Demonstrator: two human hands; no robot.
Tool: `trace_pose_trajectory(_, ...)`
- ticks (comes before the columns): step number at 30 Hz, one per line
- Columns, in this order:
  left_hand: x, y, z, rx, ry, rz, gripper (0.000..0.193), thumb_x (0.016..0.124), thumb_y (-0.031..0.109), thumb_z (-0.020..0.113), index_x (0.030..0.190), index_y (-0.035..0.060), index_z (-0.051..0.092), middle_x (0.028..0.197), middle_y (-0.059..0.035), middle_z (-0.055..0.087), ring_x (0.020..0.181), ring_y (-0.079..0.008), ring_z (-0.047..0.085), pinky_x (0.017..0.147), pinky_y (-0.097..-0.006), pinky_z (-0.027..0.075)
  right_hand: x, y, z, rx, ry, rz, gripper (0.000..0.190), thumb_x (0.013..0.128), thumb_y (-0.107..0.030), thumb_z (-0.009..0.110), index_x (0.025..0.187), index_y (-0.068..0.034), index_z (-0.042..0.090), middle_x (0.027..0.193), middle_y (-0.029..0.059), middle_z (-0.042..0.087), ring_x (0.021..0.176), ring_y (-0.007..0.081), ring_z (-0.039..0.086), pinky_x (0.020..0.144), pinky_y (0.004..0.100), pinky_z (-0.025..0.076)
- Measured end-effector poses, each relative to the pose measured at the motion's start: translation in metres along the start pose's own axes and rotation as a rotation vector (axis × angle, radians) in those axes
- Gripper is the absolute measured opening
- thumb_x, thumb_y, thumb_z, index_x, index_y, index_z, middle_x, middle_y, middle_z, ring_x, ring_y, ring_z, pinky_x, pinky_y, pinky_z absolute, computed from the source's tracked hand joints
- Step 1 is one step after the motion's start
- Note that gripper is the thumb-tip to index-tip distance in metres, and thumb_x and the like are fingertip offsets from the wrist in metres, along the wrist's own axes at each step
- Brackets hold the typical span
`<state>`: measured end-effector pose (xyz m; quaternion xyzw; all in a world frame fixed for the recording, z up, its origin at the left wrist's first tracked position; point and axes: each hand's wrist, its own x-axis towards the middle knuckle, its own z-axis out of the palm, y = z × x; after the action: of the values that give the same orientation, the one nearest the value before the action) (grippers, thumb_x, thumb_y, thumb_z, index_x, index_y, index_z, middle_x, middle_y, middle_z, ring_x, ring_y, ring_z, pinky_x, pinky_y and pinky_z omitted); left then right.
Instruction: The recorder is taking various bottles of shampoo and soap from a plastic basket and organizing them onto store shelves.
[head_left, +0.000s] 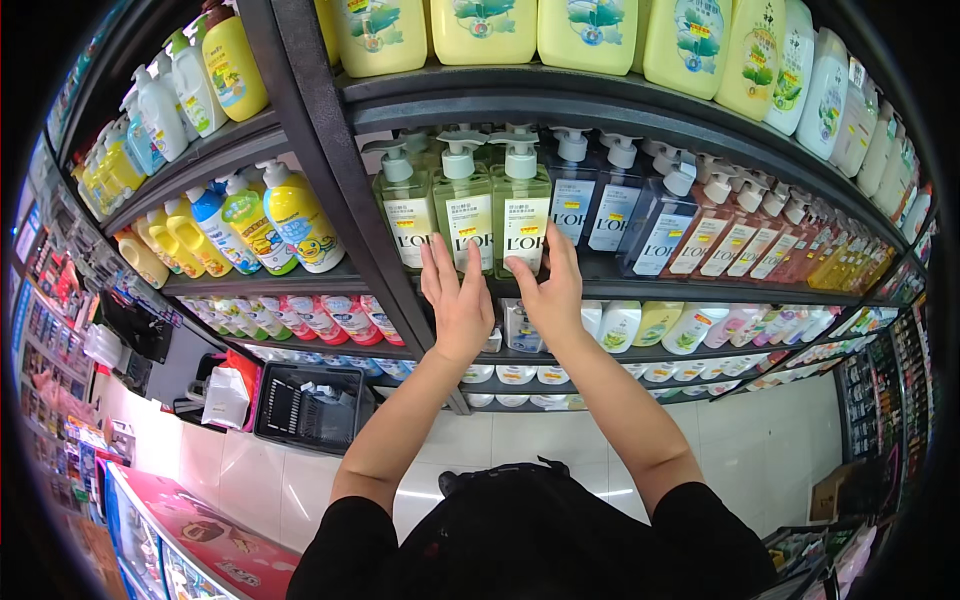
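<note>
Both my hands reach to a dark shelf (637, 289) of pump bottles. My right hand (551, 281) is at the rightmost green pump bottle (520, 210), its thumb at the lower front and its fingers along the right side. My left hand (461, 307) lies with spread fingers before the lower fronts of the middle green bottle (463, 206) and the left green bottle (405, 210); whether it touches them is hard to tell. Dark blue pump bottles (615, 202) stand to the right, then pink ones (705, 232) and yellow ones.
Large yellow bottles (484, 30) fill the shelf above. A black upright post (330, 135) divides the shelving; children's-style bottles (300, 217) stand left of it. Smaller bottles (619, 326) line the lower shelf. A black plastic basket (364, 405) sits on the tiled floor at lower left.
</note>
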<state>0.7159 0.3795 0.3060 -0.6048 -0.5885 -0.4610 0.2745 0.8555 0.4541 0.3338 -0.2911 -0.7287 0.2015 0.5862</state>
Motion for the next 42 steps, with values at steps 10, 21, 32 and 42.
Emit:
trace_pose_trajectory(10, -0.013, -0.024, -0.017, 0.109, -0.294, 0.009, 0.089, 0.081, 0.017, 0.071, 0.159, -0.0027, 0.034, 0.167, -0.0272, 0.025, 0.155, -0.0515, 0.017, 0.122, -0.0686, 0.010, 0.005, -0.008, 0.005, -0.065, 0.007, -0.001, 0.078, 0.087, -0.014, 0.083, 0.152, -0.002, 0.043, 0.134, 0.0171, 0.056, 0.118, 0.0297, 0.063, 0.096, 0.0389, 0.054)
trace_pose_trajectory(21, 0.014, -0.035, -0.062, -0.009, -0.076, 0.099, 0.093, 0.080, 0.011, 0.073, 0.161, -0.0031, 0.028, 0.168, -0.0326, 0.017, 0.155, -0.0539, 0.014, 0.125, -0.0620, 0.011, 0.000, -0.015, 0.002, -0.150, -0.021, -0.001, 0.077, 0.091, -0.025, 0.079, 0.153, 0.000, 0.040, 0.139, 0.0226, 0.054, 0.122, 0.0371, 0.061, 0.098, 0.0418, 0.053)
trace_pose_trajectory(32, 0.073, -0.083, -0.100, -0.697, 0.066, -0.535, 0.095, 0.090, 0.000, 0.072, 0.165, 0.0027, 0.013, 0.158, -0.0242, 0.039, 0.145, -0.0273, 0.043, 0.118, -0.0381, 0.037, 0.008, -0.021, -0.003, -0.066, -0.031, 0.162, 0.082, 0.086, -0.024, 0.083, 0.153, -0.004, 0.041, 0.134, 0.0176, 0.057, 0.109, 0.0313, 0.066, 0.093, 0.0418, 0.054)
trace_pose_trajectory(42, 0.094, -0.124, -0.106, -0.979, -0.246, -0.728, 0.044, 0.088, 0.009, 0.080, 0.126, -0.0008, 0.061, 0.117, -0.0076, 0.070, 0.108, -0.0168, 0.066, 0.098, -0.0328, 0.051, 0.007, -0.026, 0.007, -0.099, -0.025, 0.131, 0.074, 0.087, -0.023, 0.082, 0.149, -0.005, 0.045, 0.128, 0.0170, 0.059, 0.105, 0.0317, 0.064, 0.091, 0.0400, 0.054)
